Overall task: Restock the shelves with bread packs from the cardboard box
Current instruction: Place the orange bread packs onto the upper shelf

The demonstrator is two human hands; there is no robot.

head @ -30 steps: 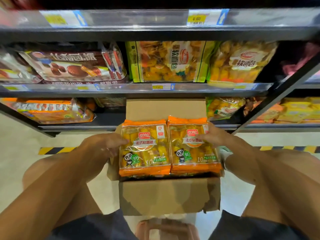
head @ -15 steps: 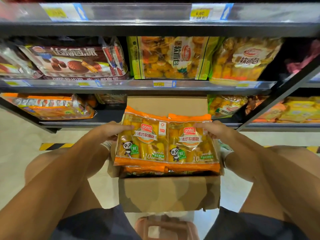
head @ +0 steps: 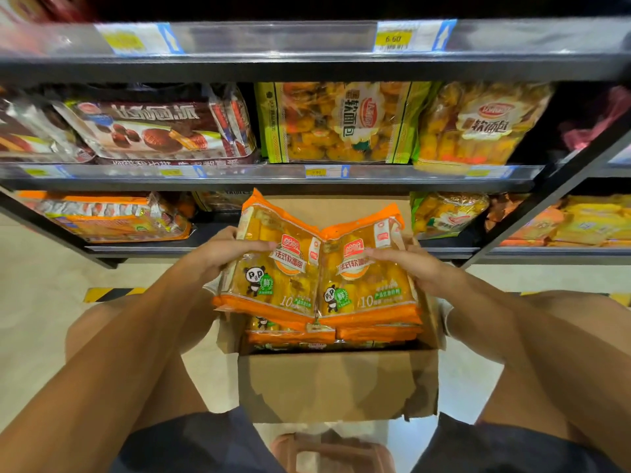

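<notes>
An open cardboard box (head: 338, 384) stands on the floor between my knees. Two orange bread packs with panda prints are lifted above it, side by side, folded toward each other like a book. My left hand (head: 222, 250) grips the left bread pack (head: 273, 268) at its outer edge. The right bread pack (head: 368, 278) is held at its outer edge by my right hand (head: 409, 268). More orange packs (head: 327, 334) lie in the box beneath them. The bottom shelf (head: 143, 249) behind the box has a dark gap at its middle.
Orange packs (head: 109, 216) fill the bottom shelf's left side and yellow bags (head: 444, 213) its right. The middle shelf (head: 273, 174) carries chocolate pie packs (head: 153, 131) and yellow bread bags (head: 341, 121). A pink stool (head: 331, 452) sits under me. Yellow-black floor tape (head: 109, 294) runs along the shelf base.
Both hands have raised the two top packs out of the box, toward the shelf. The packs now tilt inward against each other, uncovering more packs below.
</notes>
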